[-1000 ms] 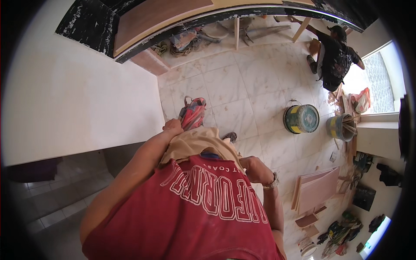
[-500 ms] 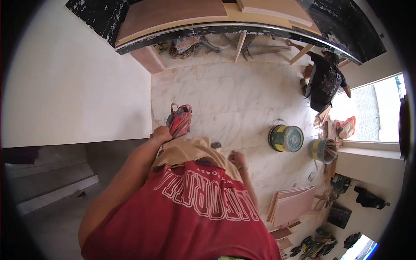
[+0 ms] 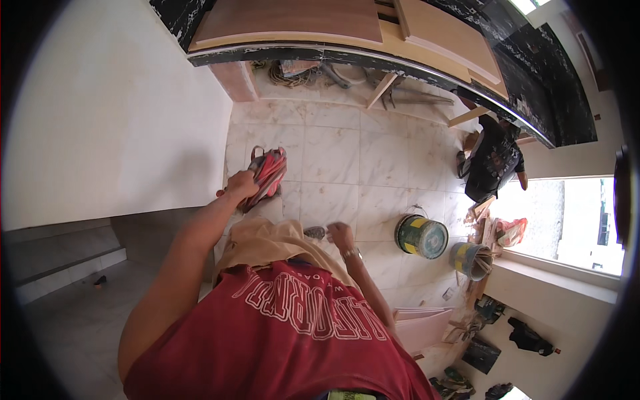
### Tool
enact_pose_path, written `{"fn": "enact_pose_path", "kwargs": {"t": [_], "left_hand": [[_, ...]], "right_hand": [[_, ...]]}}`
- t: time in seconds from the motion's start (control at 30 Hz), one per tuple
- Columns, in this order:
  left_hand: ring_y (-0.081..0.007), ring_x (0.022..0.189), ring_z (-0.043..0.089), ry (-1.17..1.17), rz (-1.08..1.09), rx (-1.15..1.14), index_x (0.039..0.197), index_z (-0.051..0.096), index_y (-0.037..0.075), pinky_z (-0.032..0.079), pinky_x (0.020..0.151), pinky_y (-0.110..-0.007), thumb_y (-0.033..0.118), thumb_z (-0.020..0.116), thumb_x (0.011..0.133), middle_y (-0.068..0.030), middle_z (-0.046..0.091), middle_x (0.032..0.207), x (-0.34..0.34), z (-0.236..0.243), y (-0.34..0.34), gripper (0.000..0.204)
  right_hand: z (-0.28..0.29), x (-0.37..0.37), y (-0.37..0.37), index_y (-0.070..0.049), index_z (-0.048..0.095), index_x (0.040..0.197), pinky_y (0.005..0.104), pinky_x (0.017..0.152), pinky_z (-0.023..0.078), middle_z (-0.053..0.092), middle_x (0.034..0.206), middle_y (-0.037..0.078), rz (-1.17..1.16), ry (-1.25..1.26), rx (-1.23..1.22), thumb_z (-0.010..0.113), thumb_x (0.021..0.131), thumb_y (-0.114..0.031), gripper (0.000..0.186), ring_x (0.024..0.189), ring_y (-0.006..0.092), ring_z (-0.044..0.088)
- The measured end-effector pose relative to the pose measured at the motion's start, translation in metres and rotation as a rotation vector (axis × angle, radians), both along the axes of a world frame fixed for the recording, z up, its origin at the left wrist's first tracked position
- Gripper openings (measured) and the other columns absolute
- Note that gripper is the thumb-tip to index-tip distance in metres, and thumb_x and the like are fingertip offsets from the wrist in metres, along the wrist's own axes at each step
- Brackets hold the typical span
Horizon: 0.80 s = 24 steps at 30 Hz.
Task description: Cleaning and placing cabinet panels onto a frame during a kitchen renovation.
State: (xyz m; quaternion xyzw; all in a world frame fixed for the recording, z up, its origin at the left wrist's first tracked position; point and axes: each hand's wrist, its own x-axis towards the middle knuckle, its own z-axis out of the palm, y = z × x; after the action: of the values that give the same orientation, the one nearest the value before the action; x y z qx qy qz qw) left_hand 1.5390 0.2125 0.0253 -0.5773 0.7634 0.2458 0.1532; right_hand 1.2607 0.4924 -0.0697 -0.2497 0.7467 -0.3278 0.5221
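Red-and-grey bag (image 3: 270, 175) is gripped in the left hand (image 3: 243, 185) beside the white wall (image 3: 120, 133); whether the right hand (image 3: 341, 237) is closed cannot be told. It is best held firmly, clear of the wall, so scraping is avoided.

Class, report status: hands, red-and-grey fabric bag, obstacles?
Left hand gripping bag. Right hand apart, nothing visible held. Possible obstacle: cylindrical green-and-yellow bucket, right of both hands.
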Motion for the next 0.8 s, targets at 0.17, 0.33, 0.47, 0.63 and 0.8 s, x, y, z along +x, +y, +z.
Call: {"fn": "enact_pose_path", "kwargs": {"t": [0.17, 0.33, 0.47, 0.63, 0.8], "left_hand": [[-0.0339, 0.095, 0.065, 0.198, -0.086, -0.008, 0.101, 0.067, 0.008, 0.052, 0.081, -0.046, 0.030, 0.064, 0.075, -0.0159, 0.068, 0.102, -0.047, 0.030, -0.035, 0.034], [-0.0322, 0.088, 0.066, 0.324, -0.272, -0.031, 0.094, 0.066, 0.010, 0.053, 0.076, -0.044, 0.027, 0.073, 0.071, -0.0108, 0.068, 0.092, -0.059, 0.045, -0.057, 0.029], [-0.0313, 0.083, 0.064, 0.572, -0.352, -0.148, 0.088, 0.065, 0.010, 0.052, 0.072, -0.043, 0.018, 0.072, 0.072, -0.0078, 0.066, 0.089, -0.062, 0.037, -0.103, 0.019], [-0.0313, 0.088, 0.059, 1.156, 0.004, -0.384, 0.087, 0.059, 0.004, 0.047, 0.080, -0.039, 0.010, 0.061, 0.083, -0.0124, 0.060, 0.089, -0.075, 0.070, -0.260, 0.007], [-0.0322, 0.090, 0.064, 0.939, 0.033, -0.955, 0.095, 0.066, 0.004, 0.048, 0.082, -0.040, 0.018, 0.056, 0.089, -0.0143, 0.068, 0.094, -0.013, 0.082, -0.472, 0.017]], "right_hand": [[0.112, 0.049, -0.183, 0.001, 0.063, 0.108, 0.0366, 0.065, 0.056, 0.065, 0.095, 0.013, 0.109, -0.398, 0.197, 0.060, 0.081, -0.065, 0.071, 0.078, 0.0226, 0.065], [0.128, 0.083, -0.288, -0.004, 0.063, 0.113, 0.0415, 0.072, 0.058, 0.066, 0.105, 0.014, -0.054, -0.398, 0.302, 0.063, 0.077, -0.068, 0.073, 0.090, 0.0261, 0.066], [0.110, 0.073, -0.321, -0.004, 0.067, 0.103, 0.0366, 0.065, 0.060, 0.069, 0.096, 0.011, -0.322, -0.385, 0.194, 0.068, 0.083, -0.043, 0.044, 0.076, 0.0209, 0.069], [0.097, 0.013, -0.365, -0.003, 0.066, 0.106, 0.0300, 0.055, 0.058, 0.065, 0.086, 0.006, -0.318, -0.354, 0.151, 0.064, 0.088, -0.030, 0.032, 0.070, 0.0157, 0.065], [-0.006, -0.039, -0.443, -0.004, 0.066, 0.109, 0.0291, 0.055, 0.056, 0.063, 0.084, 0.004, -0.254, -0.250, -0.014, 0.066, 0.086, -0.028, 0.034, 0.068, 0.0138, 0.061]]}}
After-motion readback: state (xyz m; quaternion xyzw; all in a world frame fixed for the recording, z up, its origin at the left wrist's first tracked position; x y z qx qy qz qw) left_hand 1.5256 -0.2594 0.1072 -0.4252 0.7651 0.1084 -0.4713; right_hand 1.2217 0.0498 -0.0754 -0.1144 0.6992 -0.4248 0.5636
